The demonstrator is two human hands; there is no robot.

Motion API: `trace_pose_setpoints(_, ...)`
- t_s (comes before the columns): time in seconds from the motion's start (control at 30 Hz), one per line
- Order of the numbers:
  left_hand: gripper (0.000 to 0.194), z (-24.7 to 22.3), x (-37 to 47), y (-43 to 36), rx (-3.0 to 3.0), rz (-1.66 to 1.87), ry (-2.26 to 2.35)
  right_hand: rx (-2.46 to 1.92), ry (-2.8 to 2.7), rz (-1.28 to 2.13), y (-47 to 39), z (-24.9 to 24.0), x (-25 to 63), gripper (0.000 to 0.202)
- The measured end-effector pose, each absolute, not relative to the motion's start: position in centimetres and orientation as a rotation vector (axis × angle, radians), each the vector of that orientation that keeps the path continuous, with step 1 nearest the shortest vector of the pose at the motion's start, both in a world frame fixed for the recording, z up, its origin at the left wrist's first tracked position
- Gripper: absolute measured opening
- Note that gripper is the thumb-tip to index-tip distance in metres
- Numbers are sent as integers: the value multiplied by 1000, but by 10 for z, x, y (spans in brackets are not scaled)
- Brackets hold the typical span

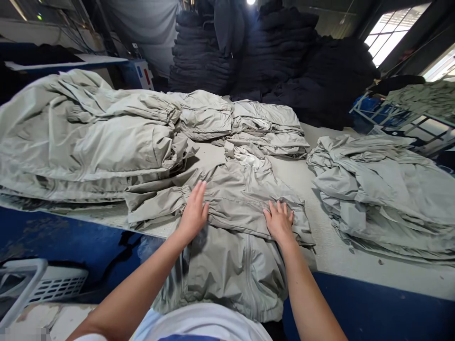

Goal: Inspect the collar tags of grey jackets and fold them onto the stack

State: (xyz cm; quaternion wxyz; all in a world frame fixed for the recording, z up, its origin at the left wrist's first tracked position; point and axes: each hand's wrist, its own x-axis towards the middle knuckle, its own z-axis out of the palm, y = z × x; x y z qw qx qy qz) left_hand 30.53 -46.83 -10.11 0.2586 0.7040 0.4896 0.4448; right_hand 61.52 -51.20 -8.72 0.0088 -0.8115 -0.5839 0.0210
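At the bottom edge, the person's white top is cut off, as is a blue patch on it. A white slatted plastic basket stands at lower left, partly out of view; the corner beside it is pixelated. A grey-green zip-front panel hangs over the table edge toward the person; whether it belongs to the jacket above it is hard to tell.

The left hand lies flat, fingers extended together, on a grey-green jacket near a gathered cuff. The right hand presses palm down with fingers spread on the jacket's other side; neither grasps it. The jacket lies mid-table, collar pointing away, pale lining showing at the neck.

Matching garments are heaped on the left and right of the pale tabletop, which has a blue front. Folded garments lie behind the collar.

Beyond rise dark fabric stacks, their folds lost in shadow. A box bears red and blue marks too small to read. Grey sheeting hangs behind; bright paned windows are at upper right.
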Motion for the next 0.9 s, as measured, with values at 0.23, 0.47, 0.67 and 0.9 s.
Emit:
trace_pose_setpoints(0.23, 59, -125, 325, -475, 2617, 397, 1307, -2266, -2072, 112, -512, -103, 585, 55)
trace_pose_setpoints(0.47, 60, -101, 291, -466, 2394, 680, 1701, -2151, -2022, 316, -522, -104, 597, 54)
trace_pose_setpoints(0.67, 47, -84, 247, -447, 1827, 898, 1876, -1765, -1915, 558, -536, -87, 581, 56)
trace_pose_setpoints(0.9, 45, -13, 283, -507, 2032, 1593, 1171, -951, -1439, 1451, -558, -33, 527, 91)
